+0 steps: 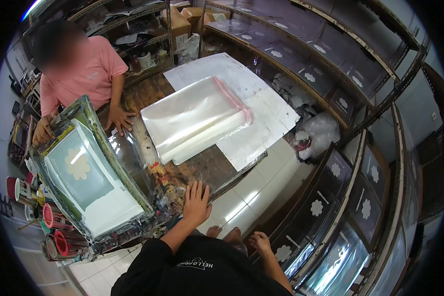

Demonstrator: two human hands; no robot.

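Note:
My left hand (196, 203) lies flat on the stained edge of the wooden work table (202, 170), fingers stretched out and holding nothing. My right hand (260, 242) hangs beside my body near the drying racks, its fingers loosely bent, with nothing visible in it. Left of my left hand, a tilted screen-printing frame (96, 172) shows a pale flower shape on its mesh. A stack of clear plastic bags (192, 118) with a pinkish edge rests on the table and a white board (276, 116). Across the table, a person in a pink shirt (91, 64) grips the frame with one hand and lays the other on the table.
Racks (352, 197) with printed clear sheets stand at the right and back, close to my right arm. Tubs and red containers (59, 217) sit at the lower left. Crumpled plastic (320, 133) lies beyond the table's right side. Cardboard boxes (180, 24) stand at the back.

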